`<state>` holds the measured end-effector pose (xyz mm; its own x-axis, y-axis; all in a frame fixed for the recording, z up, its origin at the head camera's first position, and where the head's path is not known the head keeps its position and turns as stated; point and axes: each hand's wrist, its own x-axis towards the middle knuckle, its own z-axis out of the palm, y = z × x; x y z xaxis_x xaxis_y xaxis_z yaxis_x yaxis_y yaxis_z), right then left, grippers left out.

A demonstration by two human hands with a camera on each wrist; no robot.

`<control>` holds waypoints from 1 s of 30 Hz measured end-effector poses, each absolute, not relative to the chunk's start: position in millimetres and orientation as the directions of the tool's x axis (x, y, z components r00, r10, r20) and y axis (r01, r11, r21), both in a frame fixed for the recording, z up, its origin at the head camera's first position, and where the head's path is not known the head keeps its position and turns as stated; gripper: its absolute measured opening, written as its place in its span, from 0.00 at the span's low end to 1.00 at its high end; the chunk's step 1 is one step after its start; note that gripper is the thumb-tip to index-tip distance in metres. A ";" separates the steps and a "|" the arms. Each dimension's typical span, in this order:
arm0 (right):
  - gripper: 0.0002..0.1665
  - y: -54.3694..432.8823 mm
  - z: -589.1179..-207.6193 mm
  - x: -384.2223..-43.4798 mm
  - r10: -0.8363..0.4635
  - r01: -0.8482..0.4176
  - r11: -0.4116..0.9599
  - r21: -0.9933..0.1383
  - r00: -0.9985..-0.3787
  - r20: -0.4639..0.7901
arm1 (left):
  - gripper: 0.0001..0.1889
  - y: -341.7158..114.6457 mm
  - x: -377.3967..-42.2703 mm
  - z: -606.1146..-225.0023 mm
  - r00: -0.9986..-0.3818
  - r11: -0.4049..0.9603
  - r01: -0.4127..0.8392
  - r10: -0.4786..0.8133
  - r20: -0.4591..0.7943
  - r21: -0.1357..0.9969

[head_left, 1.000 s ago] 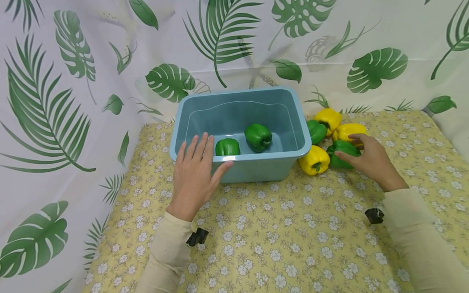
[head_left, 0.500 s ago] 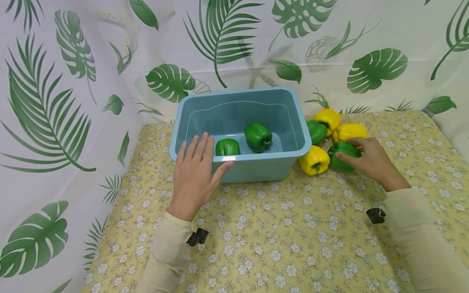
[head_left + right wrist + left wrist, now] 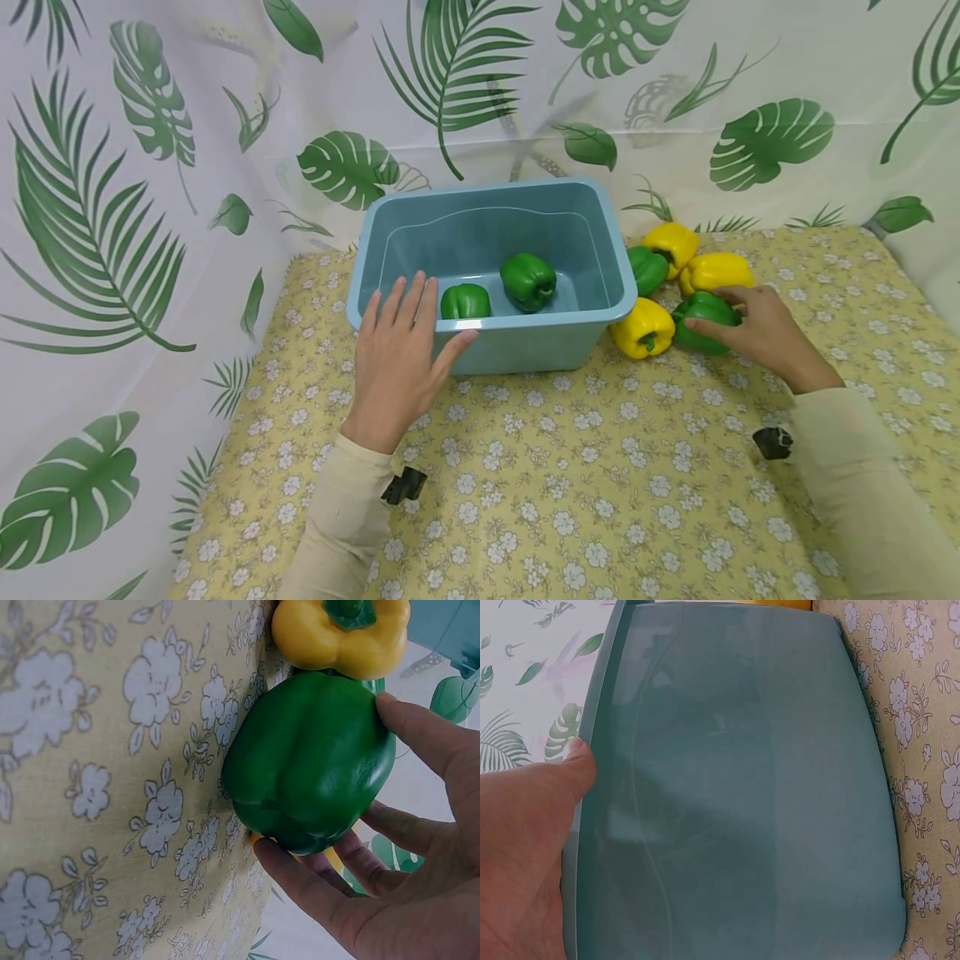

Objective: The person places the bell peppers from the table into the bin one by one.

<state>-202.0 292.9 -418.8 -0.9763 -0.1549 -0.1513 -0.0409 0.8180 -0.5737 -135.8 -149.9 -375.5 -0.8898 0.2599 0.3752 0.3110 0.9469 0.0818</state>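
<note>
My left hand (image 3: 393,362) lies flat over the near rim of the blue plastic bin (image 3: 525,346), fingers straight and thumb spread along the rim. Inside the bin sit two green bell peppers, one in the middle (image 3: 528,282) and one by the near wall (image 3: 466,302). To the right of the bin, my right hand (image 3: 765,337) holds another green bell pepper (image 3: 707,322) between thumb and curled fingers. In the right wrist view this green bell pepper (image 3: 311,757) is close over the tablecloth, the thumb on one side and the fingertips on the other.
Beside the bin's right wall a yellow bell pepper (image 3: 643,328) touches the held one in this view. Behind lie two more yellow peppers, one at the back (image 3: 672,246) and one to the right (image 3: 716,272), plus a green pepper (image 3: 648,269). A leaf-print curtain (image 3: 480,100) stands behind the floral tablecloth (image 3: 525,483).
My right hand has shifted slightly right and toward me, its fingers closer round the green bell pepper, which has moved a little the same way. The left hand has stayed on the rim.
</note>
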 end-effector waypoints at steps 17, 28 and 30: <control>0.64 295.9 -419.9 -200.4 -0.119 0.048 0.814 -0.579 -0.962 -0.247 | 0.43 -149.7 -135.6 -375.4 -0.887 0.947 0.312 0.261 0.381 0.077; 0.63 298.7 -420.4 -198.6 -0.148 0.028 0.815 -0.579 -0.955 -0.255 | 0.42 -149.2 -135.2 -374.7 -0.892 0.947 0.308 0.256 0.374 0.087; 0.63 299.1 -420.5 -198.4 -0.150 0.028 0.814 -0.581 -0.955 -0.256 | 0.43 -149.0 -135.0 -374.2 -0.894 0.947 0.307 0.255 0.369 0.090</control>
<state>-198.4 299.1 -420.5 -0.9549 -0.1499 -0.2562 0.0280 0.8138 -0.5805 -135.0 -149.0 -374.2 -0.8939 0.2549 0.3687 0.3075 0.9473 0.0905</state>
